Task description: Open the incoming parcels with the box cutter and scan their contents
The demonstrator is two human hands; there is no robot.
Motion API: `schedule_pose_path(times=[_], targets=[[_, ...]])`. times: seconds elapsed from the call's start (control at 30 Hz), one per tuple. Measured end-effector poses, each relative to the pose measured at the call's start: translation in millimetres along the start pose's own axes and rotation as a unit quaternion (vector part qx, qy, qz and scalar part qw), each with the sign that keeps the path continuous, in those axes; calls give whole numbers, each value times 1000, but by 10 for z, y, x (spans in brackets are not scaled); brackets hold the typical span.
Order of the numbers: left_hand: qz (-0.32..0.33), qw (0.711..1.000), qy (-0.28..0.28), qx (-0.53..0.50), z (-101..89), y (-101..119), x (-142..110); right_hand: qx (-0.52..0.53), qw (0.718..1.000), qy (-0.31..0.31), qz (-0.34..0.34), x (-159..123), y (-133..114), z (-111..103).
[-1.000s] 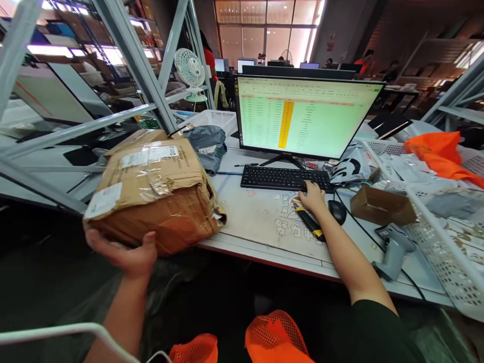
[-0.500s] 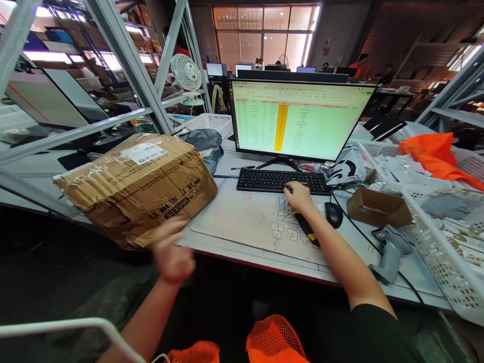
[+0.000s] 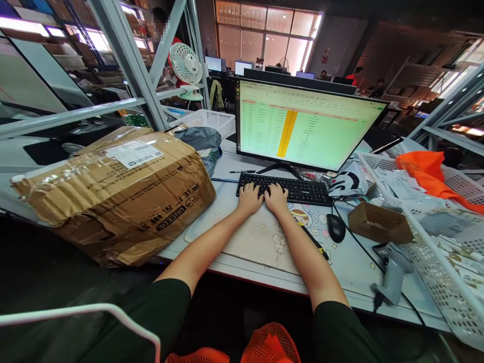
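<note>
Both my hands rest on the black keyboard [image 3: 298, 190] in front of the monitor [image 3: 302, 126], which shows a green spreadsheet with a yellow column. My left hand [image 3: 250, 197] and my right hand [image 3: 276, 198] lie side by side with fingers spread over the left keys, holding nothing. A battered brown cardboard parcel [image 3: 121, 194] wrapped in clear tape lies on the desk's left end, overhanging the edge, apart from my left arm.
A black mouse [image 3: 336, 227], a small open cardboard box [image 3: 380, 223] and a grey barcode scanner [image 3: 389, 272] lie right of the keyboard. A white mesh basket [image 3: 442, 272] with packets stands at the right. A grey poly bag [image 3: 202, 141] sits behind the parcel. Steel shelving frames rise at left.
My left hand let go of the parcel, which now lies on the desk, and moved right onto the keyboard. My right hand shifted left along the keys.
</note>
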State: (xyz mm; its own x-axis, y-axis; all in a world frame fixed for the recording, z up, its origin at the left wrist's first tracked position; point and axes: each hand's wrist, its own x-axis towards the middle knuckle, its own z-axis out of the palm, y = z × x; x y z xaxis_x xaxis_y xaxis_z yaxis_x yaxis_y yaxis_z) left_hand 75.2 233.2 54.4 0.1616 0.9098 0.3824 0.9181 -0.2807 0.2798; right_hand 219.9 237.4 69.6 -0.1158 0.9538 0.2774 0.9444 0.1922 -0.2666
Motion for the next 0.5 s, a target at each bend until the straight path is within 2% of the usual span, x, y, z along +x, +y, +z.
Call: schedule_pose_path(times=[0.27, 0.43, 0.5], targets=[[-8, 1000, 17, -2, 46, -41, 22, 2, 998, 56, 30, -42, 10, 94], [-18, 1000, 22, -13, 72, -61, 24, 17, 998, 32, 42, 18, 5, 142], [-21, 999, 19, -16, 85, -69, 24, 22, 998, 42, 51, 47, 45, 128]])
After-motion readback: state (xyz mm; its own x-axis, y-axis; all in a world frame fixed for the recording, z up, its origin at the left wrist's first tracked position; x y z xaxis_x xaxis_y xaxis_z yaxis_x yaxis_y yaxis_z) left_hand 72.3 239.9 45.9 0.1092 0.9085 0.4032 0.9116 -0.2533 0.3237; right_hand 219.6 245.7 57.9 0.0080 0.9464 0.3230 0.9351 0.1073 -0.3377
